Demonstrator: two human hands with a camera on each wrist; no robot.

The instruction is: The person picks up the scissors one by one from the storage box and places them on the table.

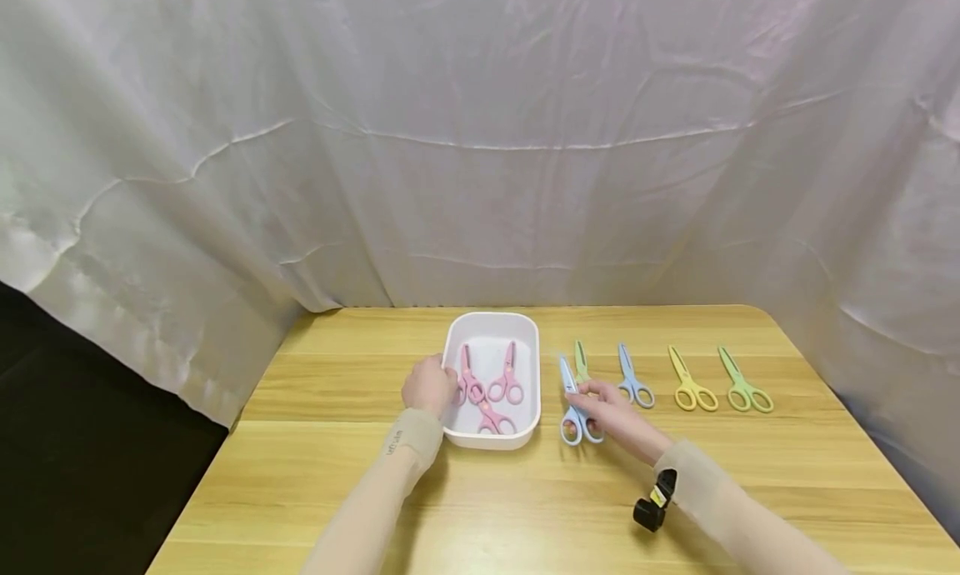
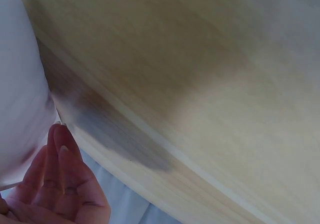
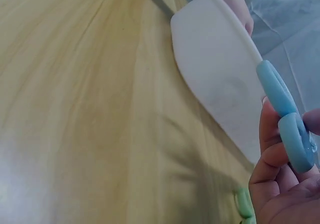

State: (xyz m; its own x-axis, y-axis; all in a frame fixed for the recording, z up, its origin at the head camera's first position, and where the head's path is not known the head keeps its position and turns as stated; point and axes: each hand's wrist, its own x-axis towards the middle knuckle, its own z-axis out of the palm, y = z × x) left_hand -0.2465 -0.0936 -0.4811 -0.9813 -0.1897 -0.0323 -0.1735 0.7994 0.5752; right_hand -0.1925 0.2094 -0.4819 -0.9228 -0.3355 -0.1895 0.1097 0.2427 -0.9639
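Observation:
My right hand (image 1: 613,410) pinches a pair of light blue scissors (image 1: 567,378) just right of the white plastic bin (image 1: 491,442). The blades point away from me, and shadows lie on the table beneath the handles. In the right wrist view, the blue handle loops (image 3: 296,143) show between thumb and fingers. My left hand (image 1: 430,385) holds the bin's left rim; its fingers (image 2: 64,156) lie against the outer wall in the left wrist view. Inside the bin lie three pink scissors (image 1: 507,373).
Green scissors (image 1: 581,358) lie partly hidden behind my right hand. Farther right, in a row, are blue scissors (image 1: 627,362), yellow scissors (image 1: 684,374) and another green pair (image 1: 738,378). A grey curtain (image 1: 525,225) hangs behind the wooden table (image 1: 300,475).

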